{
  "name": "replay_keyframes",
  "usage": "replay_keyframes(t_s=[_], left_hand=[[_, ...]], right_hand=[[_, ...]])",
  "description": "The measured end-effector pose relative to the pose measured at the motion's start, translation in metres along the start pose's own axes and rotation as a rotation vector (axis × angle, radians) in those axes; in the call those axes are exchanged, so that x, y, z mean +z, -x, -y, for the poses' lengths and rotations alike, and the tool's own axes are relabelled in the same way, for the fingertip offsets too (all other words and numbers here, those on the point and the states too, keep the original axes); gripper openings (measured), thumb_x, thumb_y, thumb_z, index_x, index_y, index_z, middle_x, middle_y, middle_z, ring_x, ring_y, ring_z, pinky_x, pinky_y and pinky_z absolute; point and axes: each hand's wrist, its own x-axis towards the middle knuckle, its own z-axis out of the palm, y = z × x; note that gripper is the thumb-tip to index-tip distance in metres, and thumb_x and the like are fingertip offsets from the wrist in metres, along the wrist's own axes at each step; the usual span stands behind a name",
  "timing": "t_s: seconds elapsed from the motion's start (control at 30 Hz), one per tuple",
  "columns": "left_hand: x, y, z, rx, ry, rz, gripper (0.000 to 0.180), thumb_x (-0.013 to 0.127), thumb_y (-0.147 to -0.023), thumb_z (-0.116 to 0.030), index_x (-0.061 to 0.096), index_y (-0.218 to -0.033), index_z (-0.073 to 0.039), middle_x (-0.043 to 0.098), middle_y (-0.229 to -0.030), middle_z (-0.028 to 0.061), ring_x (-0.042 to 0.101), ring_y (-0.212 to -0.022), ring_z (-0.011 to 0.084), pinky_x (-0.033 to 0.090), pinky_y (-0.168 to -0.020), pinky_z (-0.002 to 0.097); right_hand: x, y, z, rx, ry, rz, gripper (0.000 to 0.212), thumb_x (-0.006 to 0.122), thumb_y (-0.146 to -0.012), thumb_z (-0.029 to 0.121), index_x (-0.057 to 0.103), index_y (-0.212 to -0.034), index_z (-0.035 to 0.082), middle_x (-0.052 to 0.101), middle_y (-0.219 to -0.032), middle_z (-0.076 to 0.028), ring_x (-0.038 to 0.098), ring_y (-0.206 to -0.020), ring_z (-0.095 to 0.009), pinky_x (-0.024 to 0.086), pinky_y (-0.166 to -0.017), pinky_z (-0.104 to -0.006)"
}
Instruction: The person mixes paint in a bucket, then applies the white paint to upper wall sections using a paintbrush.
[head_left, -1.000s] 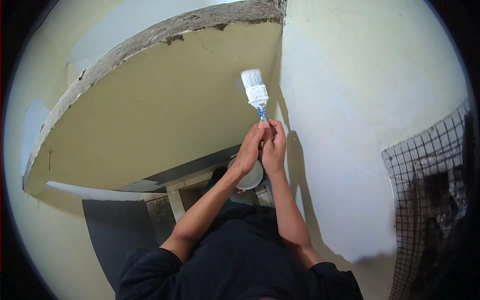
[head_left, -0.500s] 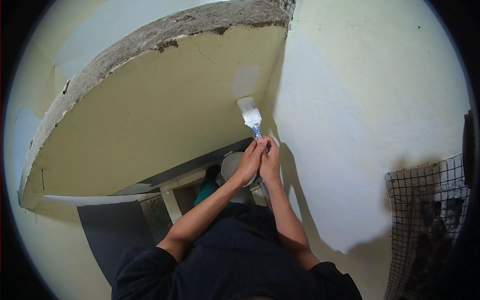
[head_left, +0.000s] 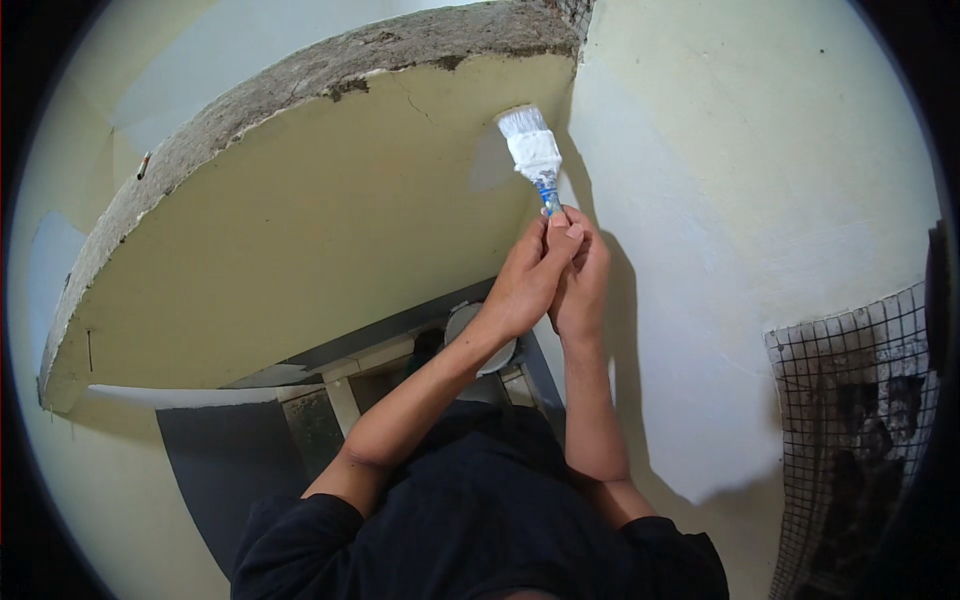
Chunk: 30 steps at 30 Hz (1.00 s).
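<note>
A flat paintbrush with white-coated bristles and a blue-marked handle points away from me. Its bristle tip meets the yellow wall surface, at the upper right edge of a pale patch. Clasped together around the lower handle are my left hand and my right hand, both closed, their thumbs near each other. Much of the handle is hidden inside the fingers. Beneath my left wrist, a pale round container is partly covered by my arm.
A rough grey broken edge curves above the yellow surface. To the right rises a wall with pale blue-white patches. Black wire mesh covers a dark rough section at far right. A dark grey panel lies lower left.
Both hands and the paintbrush have moved upward and slightly right. The bristles have passed from below the pale patch to its upper right edge.
</note>
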Motion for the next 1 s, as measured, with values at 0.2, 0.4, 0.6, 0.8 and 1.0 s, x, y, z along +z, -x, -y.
replay_keyframes(t_s=[0.2, 0.4, 0.6, 0.8, 1.0], left_hand=[[-0.011, 0.004, 0.053, -0.090, 0.020, 0.002, 0.041, 0.047, -0.102, -0.037, 0.052, -0.114, 0.002, 0.059, -0.099, 0.0079, 0.054, -0.091, 0.0121, 0.045, -0.083, 0.0285], [-0.062, -0.012, 0.098, -0.285, 0.046, 0.276, 0.054, 0.037, -0.103, -0.045, 0.054, -0.123, 0.001, 0.061, -0.113, 0.0098, 0.058, -0.104, 0.0179, 0.045, -0.095, 0.0330], [-0.113, -0.012, 0.114, -0.425, -0.114, 0.185, 0.050, 0.036, -0.104, -0.037, 0.056, -0.124, 0.003, 0.067, -0.112, 0.0155, 0.063, -0.104, 0.0244, 0.048, -0.093, 0.0356], [-0.139, 0.005, 0.116, -0.469, -0.211, 0.008, 0.040, 0.040, -0.102, -0.025, 0.056, -0.121, 0.006, 0.067, -0.109, 0.0159, 0.064, -0.100, 0.0228, 0.050, -0.089, 0.0342], [-0.122, 0.021, 0.111, -0.518, -0.242, 0.112, 0.040, 0.041, -0.102, -0.028, 0.058, -0.120, 0.004, 0.067, -0.109, 0.0158, 0.064, -0.103, 0.0238, 0.050, -0.090, 0.0357]], right_hand=[[-0.005, 0.015, -0.061, 0.105, -0.046, -0.044, 0.038, 0.056, -0.100, 0.030, 0.057, -0.113, -0.005, 0.060, -0.089, -0.003, 0.054, -0.081, -0.009, 0.045, -0.072, -0.0249], [-0.014, 0.021, -0.108, 0.208, -0.122, -0.047, 0.029, 0.053, -0.100, 0.023, 0.057, -0.110, -0.005, 0.057, -0.080, 0.000, 0.050, -0.071, -0.006, 0.042, -0.062, -0.0217], [-0.041, 0.033, -0.114, 0.421, -0.194, -0.025, 0.024, 0.051, -0.100, 0.021, 0.055, -0.106, -0.002, 0.053, -0.071, 0.002, 0.042, -0.057, -0.003, 0.034, -0.049, -0.0206], [-0.054, 0.036, -0.095, 0.511, -0.162, -0.001, 0.028, 0.054, -0.099, 0.025, 0.050, -0.110, -0.001, 0.064, -0.079, -0.008, 0.048, -0.050, -0.007, 0.034, -0.043, -0.0206], [-0.048, 0.046, -0.097, 0.511, -0.339, 0.060, 0.029, 0.056, -0.099, 0.025, 0.048, -0.111, 0.000, 0.065, -0.081, -0.009, 0.052, -0.050, -0.008, 0.034, -0.041, -0.0210]])
